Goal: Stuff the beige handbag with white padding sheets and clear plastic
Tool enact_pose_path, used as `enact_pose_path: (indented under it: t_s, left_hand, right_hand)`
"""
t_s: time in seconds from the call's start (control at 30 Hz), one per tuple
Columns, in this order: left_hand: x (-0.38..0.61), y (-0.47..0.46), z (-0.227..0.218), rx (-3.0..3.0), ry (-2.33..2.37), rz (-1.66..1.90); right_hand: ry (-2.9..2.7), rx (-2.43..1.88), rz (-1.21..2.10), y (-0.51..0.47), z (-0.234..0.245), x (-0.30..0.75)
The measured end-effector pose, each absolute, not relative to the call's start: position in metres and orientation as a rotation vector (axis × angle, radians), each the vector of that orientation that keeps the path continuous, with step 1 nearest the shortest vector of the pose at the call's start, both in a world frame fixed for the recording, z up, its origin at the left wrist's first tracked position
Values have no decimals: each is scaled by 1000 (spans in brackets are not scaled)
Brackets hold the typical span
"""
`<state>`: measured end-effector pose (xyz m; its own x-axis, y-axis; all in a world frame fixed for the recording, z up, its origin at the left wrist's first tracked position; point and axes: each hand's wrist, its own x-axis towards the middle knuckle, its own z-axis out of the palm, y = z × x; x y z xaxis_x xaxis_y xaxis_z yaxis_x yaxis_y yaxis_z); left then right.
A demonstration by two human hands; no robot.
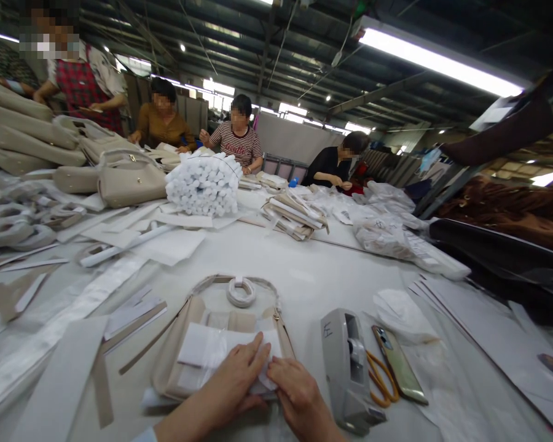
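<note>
Left hand (237,377) lies flat on white wrapping paper (203,347) over a beige handbag (172,362). Right hand (299,399) curls at the paper's edge, grip unclear. Tape dispenser (345,368) sits just right.

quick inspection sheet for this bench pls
surface: white table, largely covered.
job's things: beige bag lying flat, white sheet on it, wrapped coil beyond it.
clutter: grey tape dispenser, orange-handled scissors, phone, bundle of white rolls, paper strips at left.
grippers: left hand flat on the sheet; right hand at its edge, grip unclear.
cables: nothing seen on the table.
surroundings: four people across the table, more beige bags, strip lights overhead.
</note>
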<state>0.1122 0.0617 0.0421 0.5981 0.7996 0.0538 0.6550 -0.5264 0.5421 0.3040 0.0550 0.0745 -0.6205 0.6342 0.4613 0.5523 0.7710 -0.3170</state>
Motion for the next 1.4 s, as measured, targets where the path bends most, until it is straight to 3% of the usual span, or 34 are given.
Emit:
enact_pose_path:
  t_s: [0.17,0.33,0.53,0.73,0.9,1.13,1.4]
  left_hand:
    - [118,62,24,2504,1188,388]
    - [118,60,21,2610,1157,303]
    - [119,52,29,2710,1187,250]
    - [121,50,33,2774,1219,213]
    - [119,51,31,2759,1254,272]
    - [121,55,25,2834,1284,224]
    - [124,54,20,3088,1335,238]
  right_hand:
    - [-2440,-844,66,48,61,306]
    - [-2467,-899,141,35,56,314]
    - [-1909,-1559,176,-19,18,342]
    - [-1933,-1822,293,-49,-19,342]
    - [-1792,-1850,544,-44,2,330]
    - [-1197,-1650,1366,-48,4,316]
    - [-1077,-1800,1411,-52,-1,297]
